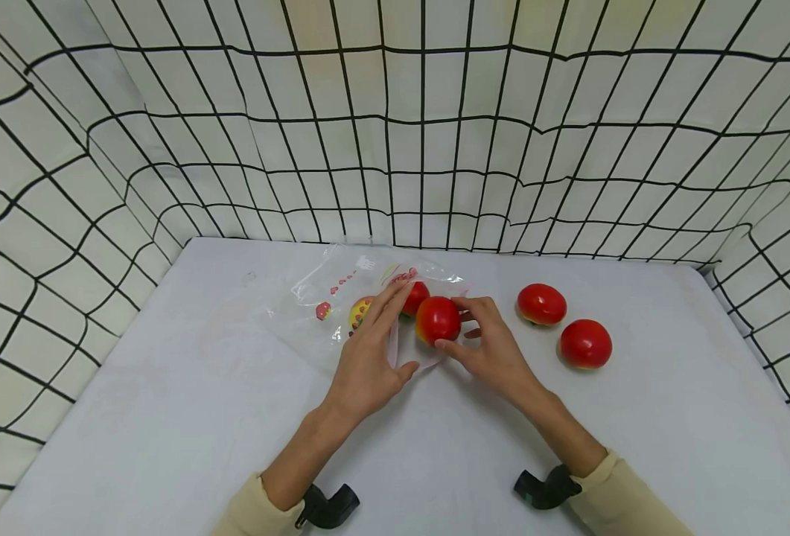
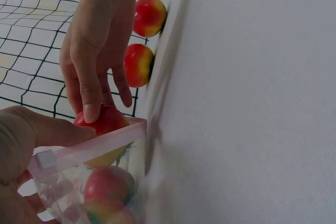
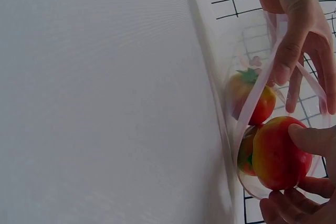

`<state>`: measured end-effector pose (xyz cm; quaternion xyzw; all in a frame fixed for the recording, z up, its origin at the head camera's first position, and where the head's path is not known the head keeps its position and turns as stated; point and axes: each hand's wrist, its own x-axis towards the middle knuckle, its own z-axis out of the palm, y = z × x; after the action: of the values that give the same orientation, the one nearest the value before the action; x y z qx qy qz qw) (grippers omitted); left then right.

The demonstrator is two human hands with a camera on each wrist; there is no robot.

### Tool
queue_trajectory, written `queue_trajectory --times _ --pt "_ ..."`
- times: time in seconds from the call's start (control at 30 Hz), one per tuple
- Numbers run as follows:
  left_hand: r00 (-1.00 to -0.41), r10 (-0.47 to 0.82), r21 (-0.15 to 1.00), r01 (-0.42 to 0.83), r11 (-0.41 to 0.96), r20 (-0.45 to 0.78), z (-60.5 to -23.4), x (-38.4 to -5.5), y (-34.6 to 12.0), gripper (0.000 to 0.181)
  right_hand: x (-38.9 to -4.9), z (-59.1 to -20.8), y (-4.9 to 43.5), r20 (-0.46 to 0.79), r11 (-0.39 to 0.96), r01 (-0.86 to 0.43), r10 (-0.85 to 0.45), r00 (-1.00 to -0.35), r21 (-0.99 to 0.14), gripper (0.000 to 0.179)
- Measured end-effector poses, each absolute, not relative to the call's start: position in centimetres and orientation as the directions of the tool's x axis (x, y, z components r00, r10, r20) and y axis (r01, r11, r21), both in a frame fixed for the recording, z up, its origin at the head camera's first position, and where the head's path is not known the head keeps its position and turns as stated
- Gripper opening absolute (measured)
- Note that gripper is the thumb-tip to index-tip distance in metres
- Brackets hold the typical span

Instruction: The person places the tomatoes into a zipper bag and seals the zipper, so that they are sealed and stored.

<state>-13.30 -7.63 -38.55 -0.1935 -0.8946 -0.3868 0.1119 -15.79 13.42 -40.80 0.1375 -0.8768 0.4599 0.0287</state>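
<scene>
Holding tomato (image 1: 438, 321), hands (image 1: 495, 353) at bag (image 1: 310, 316)

Bag (image 1: 323, 310) partly hidden (behind left fingers (image 1: 380, 316)).

"What's your count over there?"
"I make it five red tomatoes (image 1: 585, 344), one clear bag (image 1: 334, 339), one left grip (image 1: 366, 366), one right grip (image 1: 491, 350)."
"And black wrist devices (image 1: 547, 487), sleeves (image 1: 625, 499), worktop (image 1: 167, 417)?"
"Two, two, one."
</scene>
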Motion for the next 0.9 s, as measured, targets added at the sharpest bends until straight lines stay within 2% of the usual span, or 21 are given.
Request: queue_trajectory --times 0.3,0.67,0.9 --pt "-0.898 0.266 0.654 0.437 0.618 0.350 -38.6 -13.2 -7.7 0.109 -15.4 -40.9 12.6 0.174 0.627 -0.222 -0.138 -0.975 -0.747 0.072" --pt "-0.897 0.272 0.659 0.441 0.610 0.348 -38.5 -13.3 -7.7 0.112 -15.3 -40.9 11.1 0.182 0.559 -0.209 -0.105 -0.978 -0.802 0.053" --pt "-0.899 0.276 0.662 0.437 0.609 0.339 -38.5 -13.3 -7.7 0.112 -15.2 -41.2 10.6 0.144 0.477 -0.197 -0.145 -0.979 -0.857 0.048"
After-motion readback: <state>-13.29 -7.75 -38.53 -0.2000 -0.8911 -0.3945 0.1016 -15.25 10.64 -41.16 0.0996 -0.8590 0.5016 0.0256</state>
